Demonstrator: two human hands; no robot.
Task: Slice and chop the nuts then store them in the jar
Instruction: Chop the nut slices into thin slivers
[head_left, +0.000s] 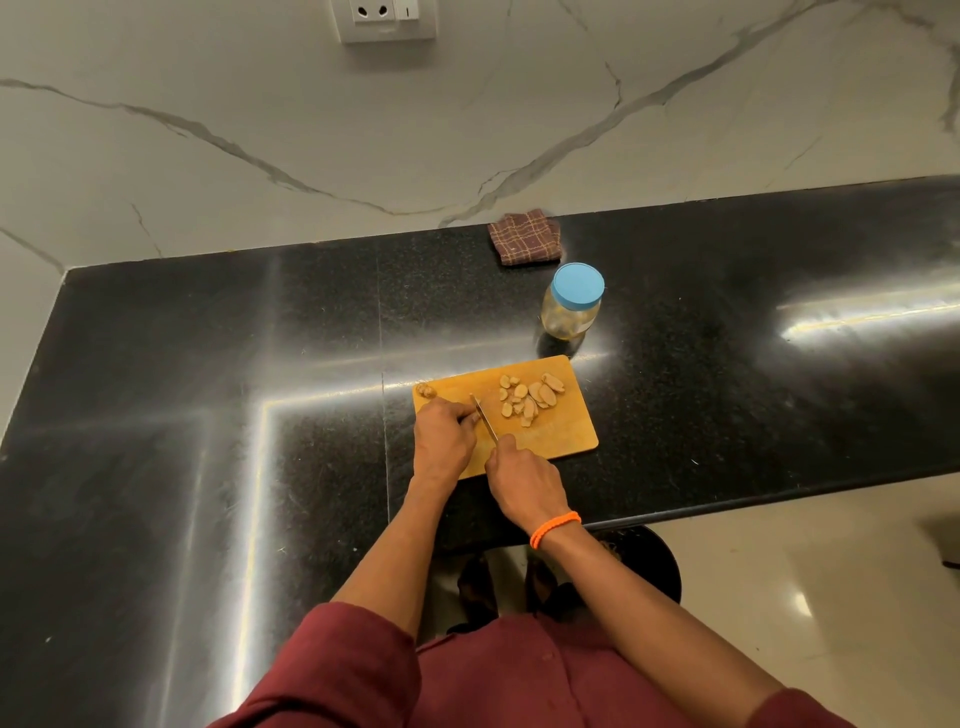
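Observation:
A small wooden cutting board (563, 436) lies on the black counter. Several sliced nut pieces (527, 397) are heaped on its far right part, and one whole nut (426, 390) sits at its far left corner. My right hand (524, 480) grips the handle of a knife (483, 417), whose blade points away across the board. My left hand (441, 439) rests on the board with its fingertips curled down right beside the blade; what they pin is hidden. A clear jar (570, 306) with a blue lid stands upright beyond the board, lid on.
A folded brown checked cloth (525, 238) lies against the marble wall behind the jar. The black counter (208, 389) stretches left and right, with its front edge just below my hands. A wall socket (384, 18) is high on the wall.

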